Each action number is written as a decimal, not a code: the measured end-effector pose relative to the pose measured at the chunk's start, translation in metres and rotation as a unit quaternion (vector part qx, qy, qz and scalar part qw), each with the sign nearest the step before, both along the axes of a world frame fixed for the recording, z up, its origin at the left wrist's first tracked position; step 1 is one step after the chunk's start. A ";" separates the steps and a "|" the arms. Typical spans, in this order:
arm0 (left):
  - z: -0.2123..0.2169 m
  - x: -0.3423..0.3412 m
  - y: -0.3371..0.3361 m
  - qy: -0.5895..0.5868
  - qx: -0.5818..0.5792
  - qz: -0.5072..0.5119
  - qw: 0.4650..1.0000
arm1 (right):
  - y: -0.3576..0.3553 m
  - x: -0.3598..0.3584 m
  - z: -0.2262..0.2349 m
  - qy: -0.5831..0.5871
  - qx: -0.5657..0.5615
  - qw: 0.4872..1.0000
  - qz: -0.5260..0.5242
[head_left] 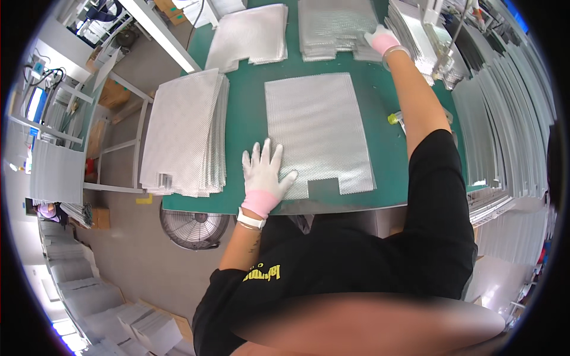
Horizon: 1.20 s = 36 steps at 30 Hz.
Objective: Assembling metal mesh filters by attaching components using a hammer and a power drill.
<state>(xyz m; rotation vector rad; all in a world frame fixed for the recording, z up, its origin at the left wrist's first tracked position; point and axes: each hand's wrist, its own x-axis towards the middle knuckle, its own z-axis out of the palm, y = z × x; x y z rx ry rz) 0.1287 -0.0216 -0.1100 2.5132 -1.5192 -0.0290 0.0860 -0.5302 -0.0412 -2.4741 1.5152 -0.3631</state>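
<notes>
"Here, where does the single mesh sheet (314,127) lie?"

"Flat on the green worktable (246,107), its notched edge toward the worker, to the right of a fanned mesh stack (181,130)."

"And the left hand (262,177)?"

"Gloved in white and pink, fingers spread and grasping nothing, it rests with thumb and index finger over the sheet's left edge."

"The right hand (383,41)?"

"Stretched across the table to the right edge of a far mesh pile (332,26); whether its fingers pinch anything, I cannot tell."
</notes>
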 end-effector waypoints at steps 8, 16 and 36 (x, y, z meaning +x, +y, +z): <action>0.002 -0.002 0.000 -0.008 0.023 0.008 1.000 | 0.056 0.027 0.050 0.178 -0.127 0.976 0.020; 0.004 0.011 -0.007 -0.003 -0.056 -0.028 0.998 | -0.002 -0.017 0.076 -0.566 0.203 0.720 0.347; -0.004 0.017 -0.011 0.010 -0.081 -0.028 0.996 | -0.002 0.007 0.039 -0.605 0.090 0.768 0.190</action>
